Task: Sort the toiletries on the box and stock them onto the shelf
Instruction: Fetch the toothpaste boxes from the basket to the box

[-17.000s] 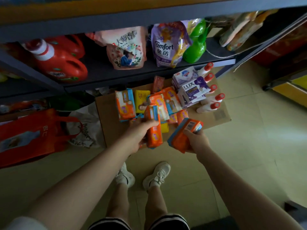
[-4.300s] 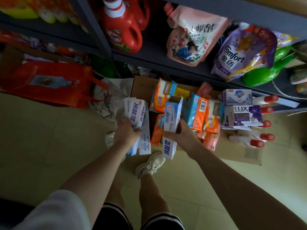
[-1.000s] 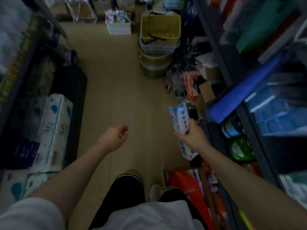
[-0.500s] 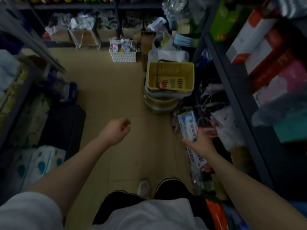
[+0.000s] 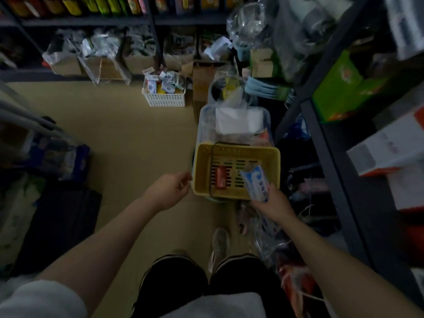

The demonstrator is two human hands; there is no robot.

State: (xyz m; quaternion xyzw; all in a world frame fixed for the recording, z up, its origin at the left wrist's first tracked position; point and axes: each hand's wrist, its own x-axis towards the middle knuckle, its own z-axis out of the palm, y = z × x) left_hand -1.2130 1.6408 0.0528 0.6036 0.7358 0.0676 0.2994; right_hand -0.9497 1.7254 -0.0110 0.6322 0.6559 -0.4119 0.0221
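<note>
- Head view: your right hand (image 5: 273, 203) grips a white-and-blue toiletry pack (image 5: 255, 182), fingers curled round its lower end; the pack tilts up and away from them, over the near right corner of a yellow basket (image 5: 202, 171).
- Your left hand (image 5: 171, 188) holds nothing, fingers loosely curled, just left of the basket's near left corner.
- A dark shelf (image 5: 332, 157) runs along to the right of your right fingers, well apart.

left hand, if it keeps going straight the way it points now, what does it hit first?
Most likely the near left wall of the yellow basket: the left hand, holding nothing, points right and forward with its fingertips just short of it. Depth is unclear; it may pass above the rim.
</note>
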